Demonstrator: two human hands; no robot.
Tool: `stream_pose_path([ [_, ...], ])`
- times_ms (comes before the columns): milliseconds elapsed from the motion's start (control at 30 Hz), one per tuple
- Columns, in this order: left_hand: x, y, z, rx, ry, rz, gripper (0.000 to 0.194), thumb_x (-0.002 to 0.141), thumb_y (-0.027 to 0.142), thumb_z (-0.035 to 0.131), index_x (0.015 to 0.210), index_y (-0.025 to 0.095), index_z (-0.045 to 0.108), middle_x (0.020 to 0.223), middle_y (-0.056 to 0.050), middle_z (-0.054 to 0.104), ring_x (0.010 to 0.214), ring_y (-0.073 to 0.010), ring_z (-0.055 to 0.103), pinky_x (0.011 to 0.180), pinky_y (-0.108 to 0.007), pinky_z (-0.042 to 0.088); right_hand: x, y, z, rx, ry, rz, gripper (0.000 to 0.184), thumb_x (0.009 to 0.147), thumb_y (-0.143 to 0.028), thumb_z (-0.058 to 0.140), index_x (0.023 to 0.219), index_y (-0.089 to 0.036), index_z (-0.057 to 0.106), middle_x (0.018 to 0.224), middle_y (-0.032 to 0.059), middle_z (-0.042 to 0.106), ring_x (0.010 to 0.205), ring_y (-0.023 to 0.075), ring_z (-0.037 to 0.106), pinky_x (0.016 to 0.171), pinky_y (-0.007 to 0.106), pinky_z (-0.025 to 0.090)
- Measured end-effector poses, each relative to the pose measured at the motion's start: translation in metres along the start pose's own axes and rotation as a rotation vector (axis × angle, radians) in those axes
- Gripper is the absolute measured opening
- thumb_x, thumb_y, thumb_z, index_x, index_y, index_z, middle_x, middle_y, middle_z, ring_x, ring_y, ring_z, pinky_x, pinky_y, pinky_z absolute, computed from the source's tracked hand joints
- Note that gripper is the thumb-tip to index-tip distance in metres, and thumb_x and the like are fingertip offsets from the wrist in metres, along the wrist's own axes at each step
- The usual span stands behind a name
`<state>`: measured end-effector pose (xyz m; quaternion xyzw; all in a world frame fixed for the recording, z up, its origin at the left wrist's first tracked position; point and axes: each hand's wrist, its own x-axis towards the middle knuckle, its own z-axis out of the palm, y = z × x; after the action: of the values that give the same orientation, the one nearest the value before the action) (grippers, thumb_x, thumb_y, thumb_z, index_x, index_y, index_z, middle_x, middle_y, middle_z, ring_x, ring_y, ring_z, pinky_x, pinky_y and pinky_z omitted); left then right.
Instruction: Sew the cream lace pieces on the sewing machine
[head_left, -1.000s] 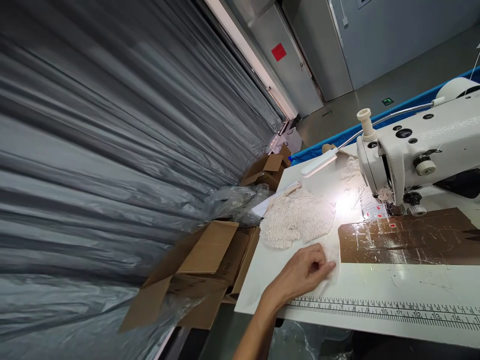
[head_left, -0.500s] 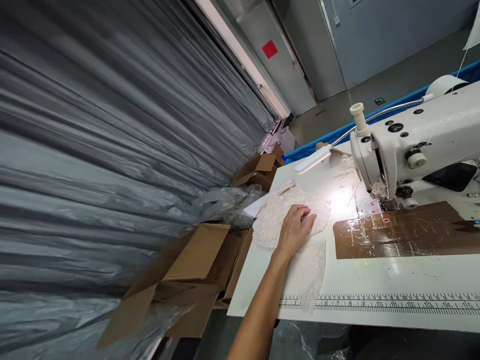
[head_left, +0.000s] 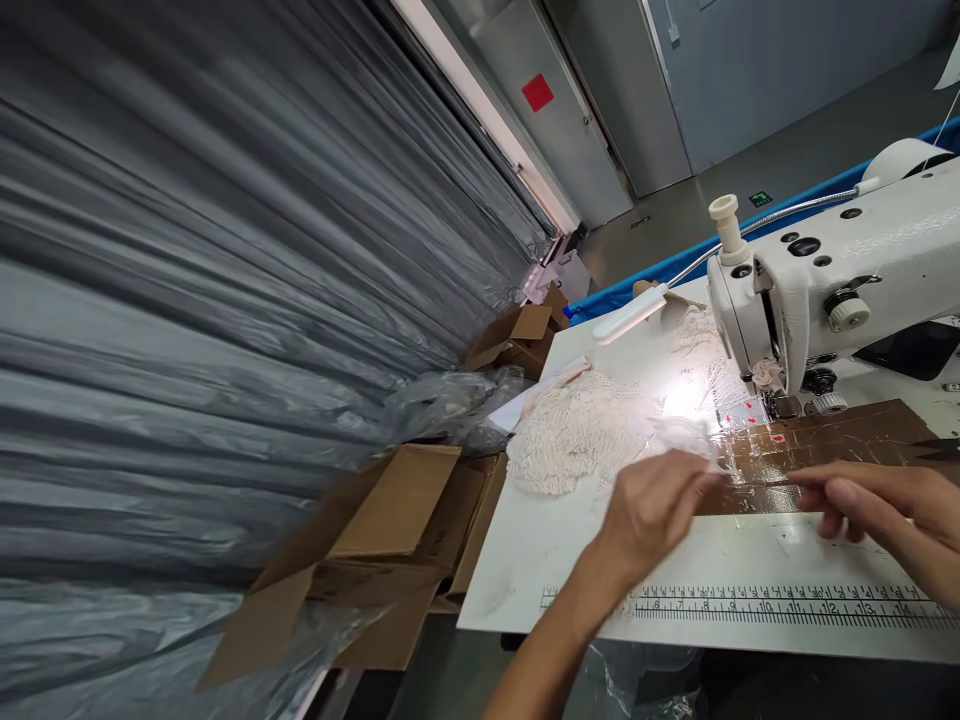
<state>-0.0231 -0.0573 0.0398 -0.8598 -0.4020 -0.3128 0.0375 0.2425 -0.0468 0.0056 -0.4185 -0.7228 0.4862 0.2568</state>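
My left hand [head_left: 654,508] is closed in a pinch on the edge of a small piece of white lace [head_left: 684,434], in front of the sewing machine [head_left: 832,275]. To its right, my right hand [head_left: 889,515] has its thumb and forefinger closed, over the brown tape-covered strip [head_left: 840,432]. A thin line seems to run between the two hands; whether it is a thread I cannot tell. A heap of cream lace [head_left: 559,440] lies left of the machine, and more lace [head_left: 701,345] lies behind the needle area.
A white lamp [head_left: 630,315] on a bendable arm lights the needle area. A printed ruler [head_left: 757,605] runs along the front edge of the white table [head_left: 517,560]. Open cardboard boxes [head_left: 394,500] and a grey curtain [head_left: 225,300] stand to the left. Dark scissor-like blades [head_left: 937,450] lie at right.
My left hand has moved right from the lace heap, with a lace piece now in its fingers. My right hand has come into view from the right.
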Motion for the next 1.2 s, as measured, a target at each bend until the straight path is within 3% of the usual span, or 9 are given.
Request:
stream_pose_path([
  [67, 0.007, 0.019, 0.011, -0.167, -0.064, 0.064, 0.013, 0.099, 0.022, 0.05, 0.102, 0.013, 0.059, 0.083, -0.003, 0.072, 0.071, -0.0107, 0.069, 0.061, -0.021, 0.058, 0.019, -0.006, 0.004, 0.143, -0.162, 0.086, 0.061, 0.093, -0.068, 0.03, 0.092, -0.02, 0.067, 0.085, 0.0087, 0.066, 0.077, 0.0222, 0.062, 0.071, 0.034, 0.051],
  [167, 0.016, 0.034, 0.019, -0.399, -0.234, 0.059, 0.021, 0.101, 0.03, 0.047, 0.101, 0.013, 0.059, 0.089, -0.006, 0.071, 0.083, -0.0133, 0.069, 0.071, -0.024, 0.06, 0.032, -0.01, 0.011, 0.186, -0.241, 0.135, 0.064, 0.086, -0.076, 0.035, 0.074, -0.018, 0.06, 0.076, 0.0076, 0.06, 0.071, 0.0197, 0.056, 0.065, 0.032, 0.046],
  [333, 0.028, 0.023, 0.018, -0.408, -0.195, -0.096, 0.016, 0.094, 0.016, 0.046, 0.106, 0.012, 0.056, 0.093, -0.009, 0.067, 0.086, -0.017, 0.066, 0.076, -0.032, 0.058, 0.029, -0.017, 0.015, 0.325, -0.333, 0.143, 0.048, 0.082, -0.063, 0.051, 0.085, -0.016, 0.057, 0.073, 0.0018, 0.052, 0.063, 0.0118, 0.043, 0.056, 0.024, 0.036],
  [500, 0.029, 0.011, 0.025, -0.487, -0.425, -0.023, 0.033, 0.094, 0.021, 0.045, 0.126, 0.014, 0.051, 0.114, -0.012, 0.067, 0.106, -0.0227, 0.063, 0.097, -0.046, 0.051, 0.026, -0.023, 0.008, 0.212, -0.348, 0.05, 0.03, 0.085, -0.043, 0.051, 0.077, -0.015, 0.057, 0.067, -0.0007, 0.046, 0.059, 0.0094, 0.035, 0.052, 0.022, 0.03],
  [700, 0.029, -0.009, 0.027, -0.575, -0.397, -0.214, 0.018, 0.093, 0.029, 0.057, 0.102, 0.019, 0.068, 0.089, -0.004, 0.073, 0.079, -0.0147, 0.068, 0.069, -0.026, 0.055, 0.039, -0.02, -0.012, 0.044, -0.306, 0.089, 0.029, 0.088, -0.039, 0.052, 0.09, -0.014, 0.067, 0.069, 0.0009, 0.058, 0.058, 0.0098, 0.045, 0.053, 0.022, 0.033],
  [800, 0.035, -0.027, 0.026, -0.418, -0.414, -0.342, 0.022, 0.093, 0.036, 0.056, 0.097, 0.019, 0.069, 0.076, -0.001, 0.071, 0.062, -0.0117, 0.063, 0.056, -0.023, 0.05, 0.057, -0.024, -0.017, -0.148, -0.239, 0.115, 0.024, 0.09, -0.032, 0.052, 0.085, -0.013, 0.066, 0.066, 0.003, 0.062, 0.058, 0.0118, 0.052, 0.057, 0.024, 0.036],
  [867, 0.041, -0.039, 0.031, -0.17, -0.422, -0.303, 0.023, 0.093, 0.036, 0.056, 0.1, 0.018, 0.068, 0.072, -0.001, 0.069, 0.058, -0.0122, 0.06, 0.056, -0.025, 0.049, 0.07, -0.027, -0.017, -0.318, -0.13, 0.157, 0.021, 0.089, -0.03, 0.054, 0.09, -0.014, 0.068, 0.072, 0.0057, 0.065, 0.064, 0.0148, 0.056, 0.063, 0.027, 0.038],
  [1000, 0.053, -0.054, 0.046, 0.172, -0.358, -0.045, 0.022, 0.092, 0.024, 0.054, 0.11, 0.017, 0.065, 0.098, -0.009, 0.068, 0.083, -0.0197, 0.065, 0.073, -0.036, 0.053, 0.085, -0.025, -0.014, -0.432, -0.018, 0.24, 0.017, 0.089, -0.025, 0.054, 0.09, -0.016, 0.069, 0.079, 0.0066, 0.069, 0.073, 0.0176, 0.06, 0.071, 0.03, 0.04],
  [1200, 0.051, -0.052, 0.053, 0.007, -0.32, 0.14, 0.027, 0.1, 0.022, 0.041, 0.103, 0.015, 0.067, 0.096, -0.007, 0.069, 0.082, -0.0162, 0.067, 0.068, -0.03, 0.057, 0.085, -0.011, -0.017, -0.293, -0.021, 0.252, 0.021, 0.089, -0.029, 0.051, 0.076, -0.016, 0.061, 0.068, 0.0048, 0.067, 0.06, 0.0144, 0.057, 0.059, 0.027, 0.039],
])
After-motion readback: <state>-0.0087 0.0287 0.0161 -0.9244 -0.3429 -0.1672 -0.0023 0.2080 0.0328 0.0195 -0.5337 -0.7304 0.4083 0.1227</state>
